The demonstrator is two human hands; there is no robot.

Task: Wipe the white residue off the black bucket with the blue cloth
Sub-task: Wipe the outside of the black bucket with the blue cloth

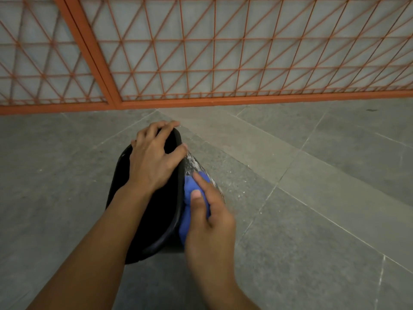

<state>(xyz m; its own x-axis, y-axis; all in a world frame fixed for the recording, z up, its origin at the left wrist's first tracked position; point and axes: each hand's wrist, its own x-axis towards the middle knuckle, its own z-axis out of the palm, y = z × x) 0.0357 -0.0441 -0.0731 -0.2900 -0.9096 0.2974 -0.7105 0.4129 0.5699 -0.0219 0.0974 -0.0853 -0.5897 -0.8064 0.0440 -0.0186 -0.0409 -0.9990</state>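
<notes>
While only the head view is supplied, all entries below come from it
Bucket position: black bucket (154,211) stands on the grey floor (312,198), long axis running from the person toward the fence
Residue: white residue (194,163) on the outer right wall, just ahead of the cloth, toward the fence
Right hand: right hand (209,222) curled around the bunched blue cloth (190,198), pressing it on the wall; nearer to the residue
Left hand: left hand (154,156) spread over the far rim, fingers bent on it, bracing
Surroundings: orange mesh fence (223,63) well apart; white flecks on the floor beside the bucket
Obstruction: none judged in the wiping path
</notes>
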